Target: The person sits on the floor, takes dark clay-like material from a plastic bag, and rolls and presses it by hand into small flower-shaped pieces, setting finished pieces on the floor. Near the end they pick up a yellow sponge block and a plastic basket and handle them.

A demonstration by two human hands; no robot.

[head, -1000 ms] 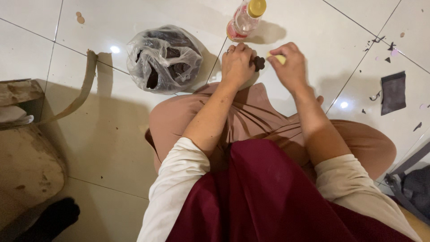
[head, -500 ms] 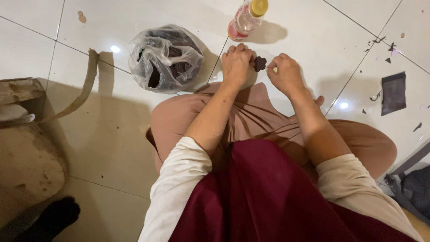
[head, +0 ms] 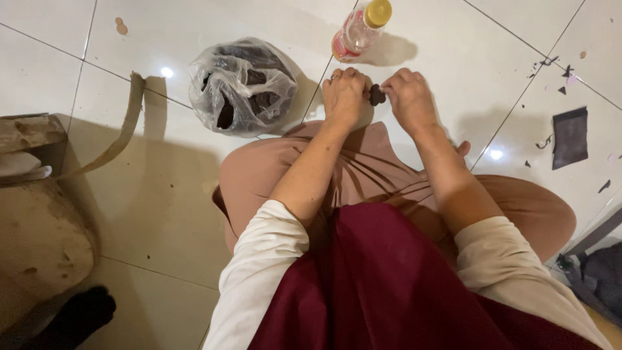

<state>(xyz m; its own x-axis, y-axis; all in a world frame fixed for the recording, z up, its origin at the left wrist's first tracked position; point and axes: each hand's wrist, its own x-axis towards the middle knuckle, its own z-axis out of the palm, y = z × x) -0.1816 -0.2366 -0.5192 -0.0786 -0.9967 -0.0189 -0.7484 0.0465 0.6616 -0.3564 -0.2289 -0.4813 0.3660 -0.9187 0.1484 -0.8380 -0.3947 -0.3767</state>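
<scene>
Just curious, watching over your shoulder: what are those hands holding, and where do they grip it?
A small dark piece, pinched between the left hand and right hand, each gripping one side with fingertips.

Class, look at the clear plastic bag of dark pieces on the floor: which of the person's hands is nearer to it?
Left. The left hand is just right of the plastic bag, apart from it; the right hand is farther right, beyond the small dark piece both hands hold.

Glossy white tiled floor [head: 194, 194], knotted clear plastic bag [head: 243, 84], lying yellow-capped bottle [head: 359, 29], dark flat scrap [head: 570, 136]
</scene>
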